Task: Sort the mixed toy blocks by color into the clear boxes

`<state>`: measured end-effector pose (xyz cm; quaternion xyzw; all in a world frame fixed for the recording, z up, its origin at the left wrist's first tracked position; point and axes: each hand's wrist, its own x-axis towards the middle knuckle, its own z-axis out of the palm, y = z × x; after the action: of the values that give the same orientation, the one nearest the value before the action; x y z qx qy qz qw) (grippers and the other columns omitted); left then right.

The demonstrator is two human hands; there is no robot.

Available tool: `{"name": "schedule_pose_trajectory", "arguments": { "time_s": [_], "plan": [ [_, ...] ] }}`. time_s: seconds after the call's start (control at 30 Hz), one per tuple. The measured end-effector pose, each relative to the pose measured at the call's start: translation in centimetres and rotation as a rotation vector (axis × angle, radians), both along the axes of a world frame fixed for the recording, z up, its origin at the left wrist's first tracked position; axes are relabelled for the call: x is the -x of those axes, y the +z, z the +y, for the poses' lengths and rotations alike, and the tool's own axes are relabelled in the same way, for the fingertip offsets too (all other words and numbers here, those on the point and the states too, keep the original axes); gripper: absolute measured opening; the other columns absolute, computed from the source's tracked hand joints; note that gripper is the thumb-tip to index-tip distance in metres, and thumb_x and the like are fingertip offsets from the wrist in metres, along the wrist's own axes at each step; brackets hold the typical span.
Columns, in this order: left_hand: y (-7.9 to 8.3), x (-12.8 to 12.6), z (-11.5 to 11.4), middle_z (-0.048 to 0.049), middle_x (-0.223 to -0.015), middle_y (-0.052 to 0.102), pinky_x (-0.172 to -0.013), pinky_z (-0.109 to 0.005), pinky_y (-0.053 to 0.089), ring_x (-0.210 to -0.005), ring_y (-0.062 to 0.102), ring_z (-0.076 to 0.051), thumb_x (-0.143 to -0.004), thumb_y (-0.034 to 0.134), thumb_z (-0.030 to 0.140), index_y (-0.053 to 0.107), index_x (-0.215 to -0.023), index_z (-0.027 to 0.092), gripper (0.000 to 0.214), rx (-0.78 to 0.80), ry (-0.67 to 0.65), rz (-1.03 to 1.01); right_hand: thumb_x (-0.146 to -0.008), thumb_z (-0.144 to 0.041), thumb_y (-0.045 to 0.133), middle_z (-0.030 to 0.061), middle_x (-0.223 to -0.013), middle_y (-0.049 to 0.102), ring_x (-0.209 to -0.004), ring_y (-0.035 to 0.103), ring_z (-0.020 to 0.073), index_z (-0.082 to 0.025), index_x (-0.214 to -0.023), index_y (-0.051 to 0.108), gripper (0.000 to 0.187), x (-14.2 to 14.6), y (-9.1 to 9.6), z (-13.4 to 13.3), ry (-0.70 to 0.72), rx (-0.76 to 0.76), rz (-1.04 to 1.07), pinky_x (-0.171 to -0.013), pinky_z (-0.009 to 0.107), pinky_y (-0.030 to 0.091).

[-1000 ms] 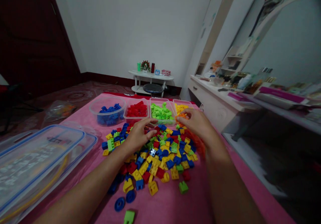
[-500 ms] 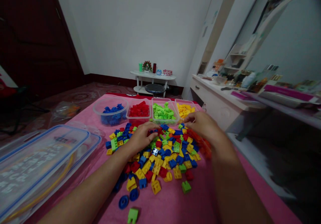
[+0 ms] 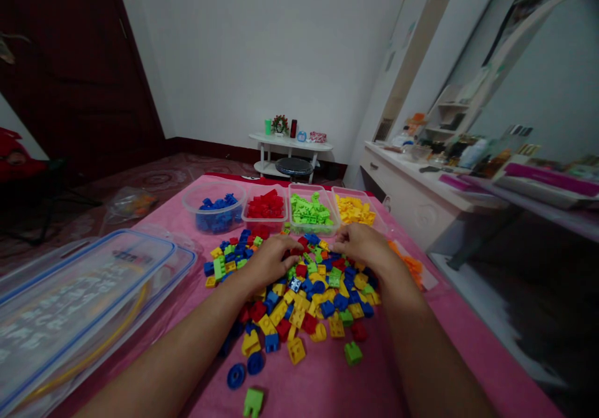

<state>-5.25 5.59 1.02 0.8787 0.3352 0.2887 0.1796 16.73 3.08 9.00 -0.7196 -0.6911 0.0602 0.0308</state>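
A pile of mixed toy building bricks (image 3: 309,306) in red, blue, yellow and green lies in front of me. My left hand (image 3: 271,260) rests over the pile's upper left, thumb and fingers apart above some red bricks. Across from it, my right hand (image 3: 362,243) reaches into the upper right of the pile with curved, slightly parted fingers; I see no brick in them, though the tips are partly hidden. Behind the pile stand clear tubs of blue bricks (image 3: 218,209), red bricks (image 3: 266,204), green bricks (image 3: 311,209) and yellow bricks (image 3: 354,209).
Orange pieces (image 3: 412,267) lie right of my right forearm. A large clear box lid with blue edging (image 3: 88,299) takes up the left side. Loose blue wheels (image 3: 236,375) and a green brick (image 3: 253,400) lie near me. A white dresser (image 3: 416,187) stands at right.
My right hand has moved from beside the yellow tub back toward the pile and a little left. The left hand stays over the bricks. The whole view has shifted slightly.
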Motion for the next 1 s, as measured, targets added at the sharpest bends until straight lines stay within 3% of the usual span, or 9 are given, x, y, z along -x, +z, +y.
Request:
{"name": "schedule_pose_trajectory", "arguments": {
  "time_s": [0.1,0.23,0.4,0.57,0.73,0.87,1.0],
  "plan": [
    [-0.2,0.0,0.1,-0.0052,-0.096,0.069,-0.083,-0.03,0.044,-0.092,0.06,-0.019,-0.08,0.058,0.02,0.068,-0.1,0.02,0.023,-0.002,0.004,0.0,-0.07,-0.036,0.069,0.0061,-0.097,0.07,-0.087,0.062,0.0204,-0.023,-0.103,0.068,0.035,0.7,-1.9,0.7,0.05,-0.115,0.075,-0.068,0.027,0.041],
    [-0.2,0.0,0.2,-0.0059,-0.096,0.069,-0.083,-0.03,0.044,-0.092,0.06,-0.02,-0.08,0.057,0.02,0.069,-0.101,0.02,0.024,0.001,0.004,-0.016,-0.071,-0.024,0.068,0.0052,-0.096,0.07,-0.087,0.062,0.0186,-0.024,-0.102,0.07,0.031,1.3,-3.3,1.3,0.139,-0.113,0.138,-0.071,0.026,0.041],
    [1.2,-0.3,-0.7,-0.0057,-0.095,0.068,-0.084,-0.03,0.044,-0.091,0.06,-0.018,-0.082,0.056,0.023,0.07,-0.097,0.02,0.02,0.031,-0.06,-0.063,-0.073,-0.031,0.066,0.004,-0.078,0.068,-0.068,0.059,0.0155,-0.02,-0.096,0.07,0.026,0.3,-1.1,1.0,0.114,-0.204,0.207,-0.058,0.025,0.037],
    [2.7,-1.2,-2.7,-0.0065,-0.108,0.065,-0.092,-0.032,0.042,-0.102,0.057,-0.02,-0.082,0.055,0.021,0.066,-0.111,0.021,0.031,0.048,-0.287,0.085,-0.073,-0.028,0.065,0.0002,-0.068,0.064,-0.061,0.056,0.0129,-0.018,-0.105,0.066,0.034,0.1,0.5,0.4,0.19,-0.26,0.398,-0.055,0.023,0.036],
    [2.9,-1.6,-3.8,-0.0076,-0.12,0.057,-0.095,-0.035,0.041,-0.11,0.052,-0.023,-0.077,0.049,0.008,0.06,-0.122,0.025,0.049,-0.015,-0.222,0.245,-0.072,-0.031,0.064,0.0014,-0.07,0.065,-0.063,0.057,0.014,-0.017,-0.098,0.069,0.029,1.0,0.6,0.1,0.222,-0.225,0.378,-0.056,0.024,0.038],
    [2.9,-1.4,-3.7,-0.0052,-0.118,0.056,-0.096,-0.034,0.041,-0.109,0.052,-0.023,-0.077,0.06,0.021,0.066,-0.11,0.029,0.034,0.038,-0.22,0.209,-0.073,-0.029,0.062,0.0009,-0.07,0.066,-0.064,0.058,0.0143,-0.018,-0.098,0.069,0.028,1.5,0.7,-0.1,0.24,-0.195,0.372,-0.057,0.024,0.039],
    [2.9,-1.2,-3.3,-0.0063,-0.115,0.056,-0.093,-0.033,0.042,-0.105,0.054,-0.022,-0.074,0.067,0.024,0.07,-0.092,0.022,0.019,0.123,-0.187,0.155,-0.073,-0.028,0.062,0.0003,-0.07,0.064,-0.063,0.056,0.0136,-0.017,-0.103,0.067,0.032,1.7,0.7,-0.2,0.234,-0.213,0.385,-0.057,0.024,0.038]
  ]
}}
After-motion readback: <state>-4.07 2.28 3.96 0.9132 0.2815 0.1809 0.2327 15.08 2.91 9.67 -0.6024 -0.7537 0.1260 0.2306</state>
